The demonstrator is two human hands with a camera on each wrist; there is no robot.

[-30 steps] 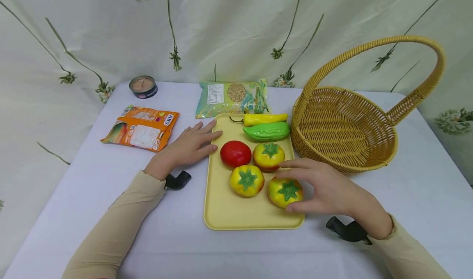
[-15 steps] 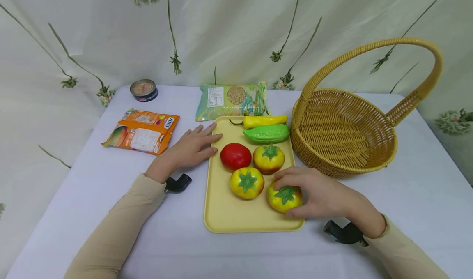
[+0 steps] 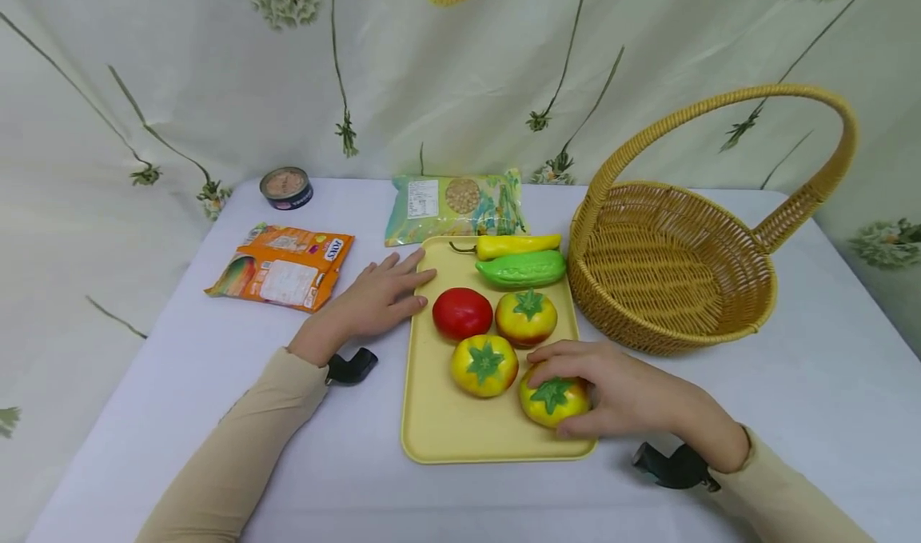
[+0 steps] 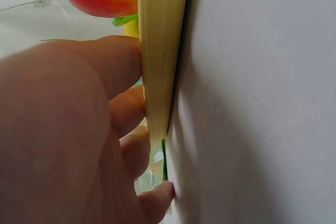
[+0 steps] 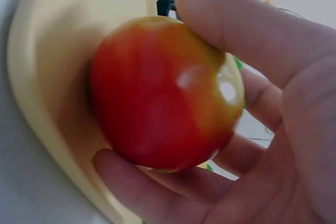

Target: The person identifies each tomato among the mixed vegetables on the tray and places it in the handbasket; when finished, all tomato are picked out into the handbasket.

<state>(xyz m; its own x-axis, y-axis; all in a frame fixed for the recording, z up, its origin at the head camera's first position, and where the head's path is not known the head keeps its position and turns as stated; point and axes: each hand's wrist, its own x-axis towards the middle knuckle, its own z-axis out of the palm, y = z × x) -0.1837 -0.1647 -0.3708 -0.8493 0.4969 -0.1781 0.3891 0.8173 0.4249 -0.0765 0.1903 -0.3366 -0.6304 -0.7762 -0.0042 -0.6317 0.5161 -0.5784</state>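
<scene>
A yellow tray [image 3: 460, 439] carries a yellow chili pepper [image 3: 518, 245], a green bumpy gourd-like vegetable [image 3: 522, 269], a red tomato [image 3: 462, 313] and several yellow-red tomatoes with green star-shaped tops. My right hand [image 3: 612, 387] curls round the front-right yellow-red tomato [image 3: 548, 405], thumb at its near side and fingers over its far side. The right wrist view shows this tomato's red underside [image 5: 157, 93] close to the tray. With fingers spread and relaxed, my left hand [image 3: 370, 301] rests at the tray's left edge; in the left wrist view its fingertips touch the rim [image 4: 160, 51].
A wicker basket [image 3: 655, 271] with a tall handle stands right of the tray. Behind the tray lies a green bag of beans [image 3: 460, 207]. An orange snack packet [image 3: 288, 267] and a small round can [image 3: 286, 188] are at the left. A floral cloth hangs behind.
My right hand has come closer round the front-right tomato, its fingers and thumb now curled on it. The left hand stays at the tray edge. The head view has tilted slightly up.
</scene>
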